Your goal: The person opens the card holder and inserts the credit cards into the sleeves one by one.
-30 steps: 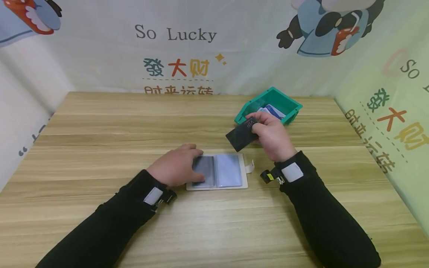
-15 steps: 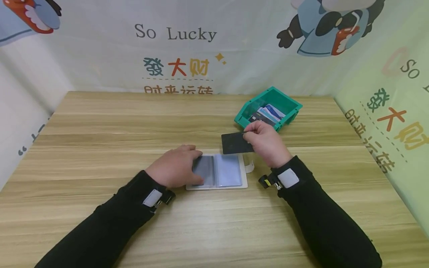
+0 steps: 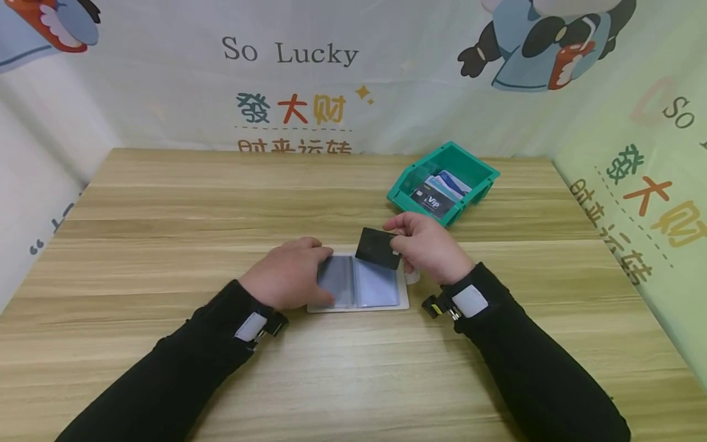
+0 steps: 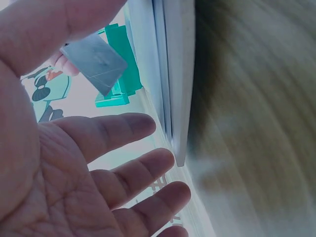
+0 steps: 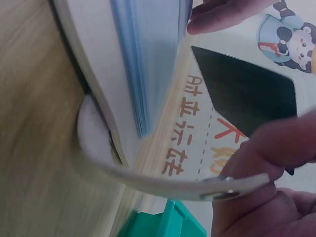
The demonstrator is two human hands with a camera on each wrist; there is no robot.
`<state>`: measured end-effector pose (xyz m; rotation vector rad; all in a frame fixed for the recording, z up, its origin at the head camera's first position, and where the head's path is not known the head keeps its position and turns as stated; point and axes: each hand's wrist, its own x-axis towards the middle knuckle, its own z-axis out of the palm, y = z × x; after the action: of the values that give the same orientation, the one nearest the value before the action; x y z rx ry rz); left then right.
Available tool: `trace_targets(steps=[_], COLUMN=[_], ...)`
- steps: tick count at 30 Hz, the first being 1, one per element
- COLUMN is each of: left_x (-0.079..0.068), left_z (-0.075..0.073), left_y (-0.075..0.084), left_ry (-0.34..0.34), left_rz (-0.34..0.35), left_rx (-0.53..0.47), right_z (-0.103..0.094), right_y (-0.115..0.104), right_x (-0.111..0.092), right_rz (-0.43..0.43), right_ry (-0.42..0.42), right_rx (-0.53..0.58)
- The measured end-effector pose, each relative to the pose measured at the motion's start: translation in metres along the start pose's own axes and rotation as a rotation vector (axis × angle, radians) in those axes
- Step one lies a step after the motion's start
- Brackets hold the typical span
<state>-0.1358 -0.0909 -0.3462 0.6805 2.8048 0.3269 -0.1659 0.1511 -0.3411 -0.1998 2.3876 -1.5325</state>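
A black card (image 3: 375,248) is pinched in the right hand (image 3: 433,248) above the open card holder (image 3: 378,287); the left hand (image 3: 288,273), fingers spread, is placed at the holder's left side.

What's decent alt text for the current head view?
A person's right hand pinches a black card near the far edge of an open card holder's right page, with the left hand at its left page. Beyond the right hand, a green bin holds more cards on a wooden table.
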Motion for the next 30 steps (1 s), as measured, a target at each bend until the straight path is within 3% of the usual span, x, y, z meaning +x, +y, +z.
trace_targets(steps=[11, 22, 30], left_x=[-0.002, -0.002, 0.000], left_z=[0.001, 0.001, 0.002], left_y=[-0.001, -0.001, -0.001], left_ry=[-0.001, 0.014, 0.003], left_rz=[0.017, 0.018, 0.012], left_rx=[0.031, 0.004, -0.015], right_z=[0.007, 0.012, 0.019], right_y=[-0.003, -0.005, -0.004], right_x=[-0.003, -0.005, -0.005], right_rz=[0.009, -0.004, -0.005], right_ry=[-0.089, -0.068, -0.085], right_rx=[-0.087, -0.135, -0.281])
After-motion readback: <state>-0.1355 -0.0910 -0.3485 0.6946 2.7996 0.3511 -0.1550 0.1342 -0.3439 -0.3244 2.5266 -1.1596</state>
